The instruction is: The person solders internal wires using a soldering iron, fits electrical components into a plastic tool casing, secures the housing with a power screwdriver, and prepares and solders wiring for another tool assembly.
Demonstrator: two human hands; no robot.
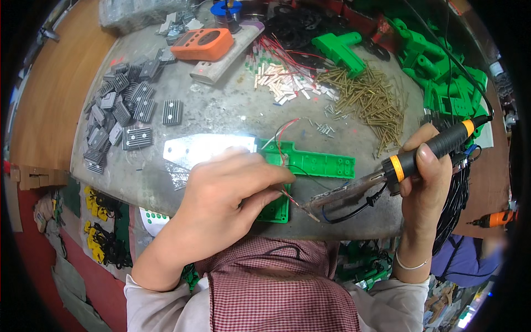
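Note:
My right hand (428, 169) grips a soldering iron (431, 152) by its black handle with orange bands. The iron's metal barrel points left and down, its tip close to the wires (296, 202) that my left hand (235, 185) pinches between thumb and fingers. Whether tip and wires touch, I cannot tell. Beneath my left hand lies a green plastic housing half (318, 163), open side up, with thin red, white and black wires rising from it. A shiny metal plate (207, 149) extends left from the housing. A black cord with a sleeve (371, 202) lies below the iron.
Finned metal blocks (130, 99) cover the table's left. Farther back are an orange multimeter (203, 44), a solder spool (225, 11) and white pieces (282, 80) with red wires. Long brass screws (373, 99) and green housings (442, 72) lie at right; black cables (453, 205) hang there.

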